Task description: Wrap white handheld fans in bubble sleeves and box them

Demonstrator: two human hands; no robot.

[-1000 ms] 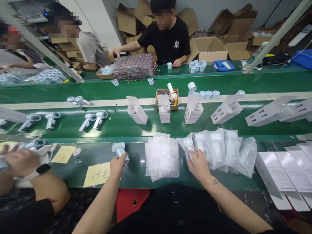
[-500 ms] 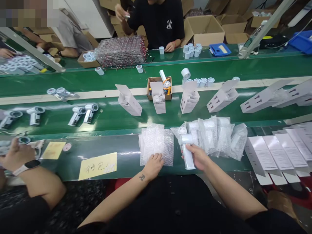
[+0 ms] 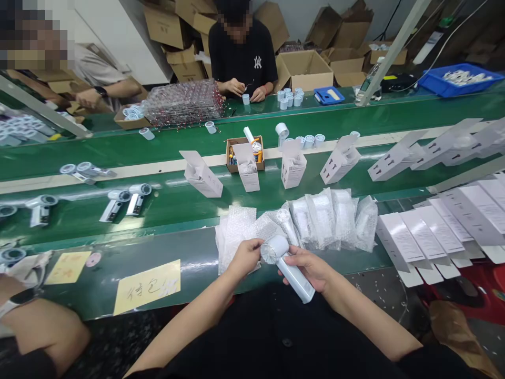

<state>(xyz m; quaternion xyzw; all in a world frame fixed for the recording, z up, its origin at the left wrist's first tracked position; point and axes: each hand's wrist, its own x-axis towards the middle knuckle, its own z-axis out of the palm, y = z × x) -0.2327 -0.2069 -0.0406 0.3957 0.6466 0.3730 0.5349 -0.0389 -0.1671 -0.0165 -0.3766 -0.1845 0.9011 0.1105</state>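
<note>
My right hand (image 3: 305, 267) is closed around the handle of a pale blue-white hair dryer (image 3: 294, 279), which tilts with its round head towards my left hand. My left hand (image 3: 246, 257) pinches the near edge of a bubble-wrap bag (image 3: 268, 225), and the dryer's head partly hides these fingertips. More flat bubble-wrap bags (image 3: 235, 226) lie stacked just beyond that hand. A row of wrapped dryers (image 3: 321, 216) rests on the bench to the right of the bags.
Open white boxes (image 3: 248, 176) stand along the green belt (image 3: 165, 231). Unwrapped dryers (image 3: 138, 199) lie on its left part. White cartons (image 3: 412, 239) line the bench at right, and a yellow note (image 3: 148, 284) lies at left. Co-workers sit opposite and at my left.
My right hand has brought the dryer left and tilted it. My left hand has lifted the edge of a bubble-wrap bag off the stack. The view has shifted slightly.
</note>
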